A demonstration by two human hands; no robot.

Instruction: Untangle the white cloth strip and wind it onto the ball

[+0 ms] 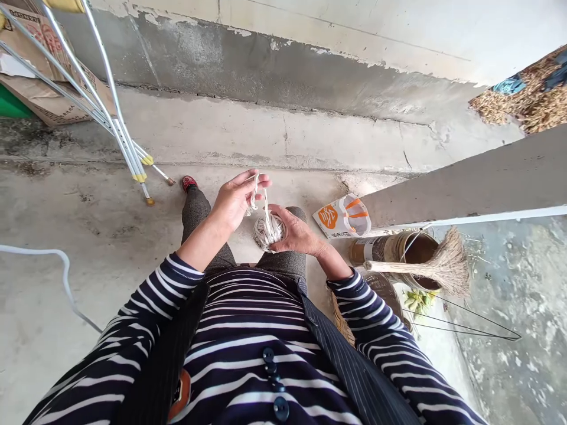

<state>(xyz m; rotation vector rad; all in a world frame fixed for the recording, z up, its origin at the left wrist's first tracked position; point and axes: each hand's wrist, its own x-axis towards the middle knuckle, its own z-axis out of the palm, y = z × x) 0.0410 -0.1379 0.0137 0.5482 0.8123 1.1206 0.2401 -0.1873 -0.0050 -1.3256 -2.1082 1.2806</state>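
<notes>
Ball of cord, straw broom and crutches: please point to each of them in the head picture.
Ball of cord [267, 234], head view: on its wound strands.
Straw broom [429, 270], head view: bristles near the handle.
Crutches [126, 146], head view: on the metal shafts.

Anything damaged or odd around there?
Yes: the paint on the wall ahead ends in a ragged, flaking edge, and a crack runs across the concrete strip at its foot. The ball of pale cord shows nothing odd.

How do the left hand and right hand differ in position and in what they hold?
The left hand holds a pale strand, while the right hand grips the wound ball. The left hand sits higher in the picture than the right hand. Both are bare.
</notes>
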